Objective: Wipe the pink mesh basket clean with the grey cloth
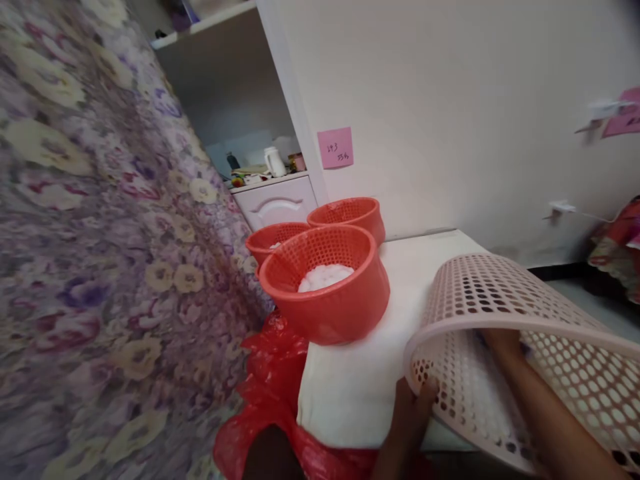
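A: What is gripped, and where?

B: The pink perforated basket (505, 313), tipped on its side at four o'clock on the white table (360, 380), is clamped at its rim by the left hand (413, 413). The right hand (503, 343) is reached inside; its grip cannot be told.

A: What risk is seen?

B: Whatever is inside might be spilled, or the nearest red basket (325, 283), at eleven o'clock and well apart, might be knocked. Two more red baskets (350, 213) are crowded behind it.
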Available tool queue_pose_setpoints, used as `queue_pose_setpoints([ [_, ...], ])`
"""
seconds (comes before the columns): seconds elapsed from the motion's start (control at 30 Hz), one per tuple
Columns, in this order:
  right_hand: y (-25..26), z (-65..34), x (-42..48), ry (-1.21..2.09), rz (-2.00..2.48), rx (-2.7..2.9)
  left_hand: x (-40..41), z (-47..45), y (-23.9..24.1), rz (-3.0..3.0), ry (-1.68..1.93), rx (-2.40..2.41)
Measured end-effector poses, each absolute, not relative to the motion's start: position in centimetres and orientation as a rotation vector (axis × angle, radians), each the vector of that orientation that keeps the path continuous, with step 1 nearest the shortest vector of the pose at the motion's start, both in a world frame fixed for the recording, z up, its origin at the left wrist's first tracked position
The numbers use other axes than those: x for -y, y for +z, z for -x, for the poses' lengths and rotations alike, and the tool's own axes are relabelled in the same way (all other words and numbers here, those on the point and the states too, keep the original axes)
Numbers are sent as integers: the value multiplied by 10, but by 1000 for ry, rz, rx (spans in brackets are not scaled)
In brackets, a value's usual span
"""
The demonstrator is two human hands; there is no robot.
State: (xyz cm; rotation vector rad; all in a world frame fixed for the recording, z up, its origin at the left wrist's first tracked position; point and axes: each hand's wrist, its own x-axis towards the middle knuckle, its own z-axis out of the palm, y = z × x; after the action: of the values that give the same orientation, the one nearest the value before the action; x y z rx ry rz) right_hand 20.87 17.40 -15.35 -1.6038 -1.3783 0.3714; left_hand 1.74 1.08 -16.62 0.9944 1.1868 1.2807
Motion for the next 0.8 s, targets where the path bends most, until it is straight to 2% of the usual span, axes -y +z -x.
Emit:
queue_pose_setpoints([
  [0.23,-177,-165,-193,442,1668,1689,-14,-11,-177,-995,1264,-1225],
  [0.4,-167,-167,-171,439,1680,1846,-17,-10,-179,-1008,1261,-1211],
  [0.63,-158,-181,-72,512,1481,2106,-13,-15,-161,-1042,1320,-1119],
  [0.8,-153,-196,-8,819,1256,2176,-10,-13,-157,-1065,1381,-1171],
])
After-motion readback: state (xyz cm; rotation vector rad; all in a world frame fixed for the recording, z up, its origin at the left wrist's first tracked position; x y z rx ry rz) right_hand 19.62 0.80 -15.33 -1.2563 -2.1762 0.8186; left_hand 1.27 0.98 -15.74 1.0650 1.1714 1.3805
